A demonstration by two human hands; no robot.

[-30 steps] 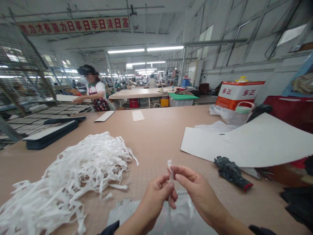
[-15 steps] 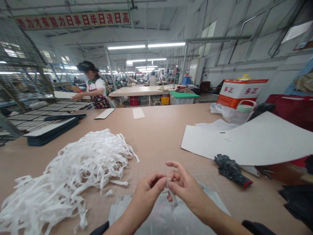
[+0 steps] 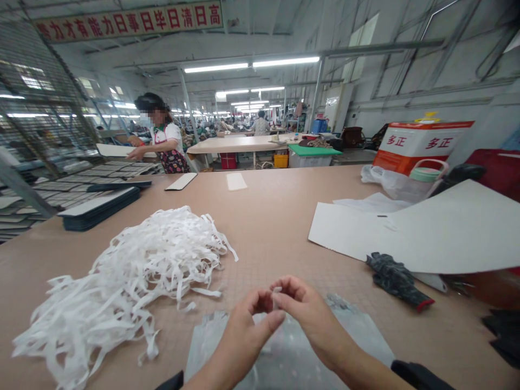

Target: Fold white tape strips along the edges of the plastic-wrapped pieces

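Note:
My left hand [image 3: 254, 327] and my right hand [image 3: 304, 309] meet above a greyish translucent plastic sheet [image 3: 365, 333] near the table's front edge. A short bit of white fabric strip [image 3: 277, 290] shows between their fingertips. My right hand pinches it with curled fingers. The left fingers bend round against the strip, with the left thumb held apart below; most of the strip is hidden. To the left lies a big loose pile of white fabric strips [image 3: 134, 281].
A dark knitted glove [image 3: 396, 280] and a large white board [image 3: 426, 238] lie on the right. Flat dark-edged panels [image 3: 101, 208] are stacked at left. Two pale pieces lie farther back. Across the table, a co-worker [image 3: 164, 135] holds a long pale panel.
My right fingers have curled in round the strip, and its hanging tail no longer shows. My left thumb has moved away from the pinch. The view has shifted slightly, moving everything rightward.

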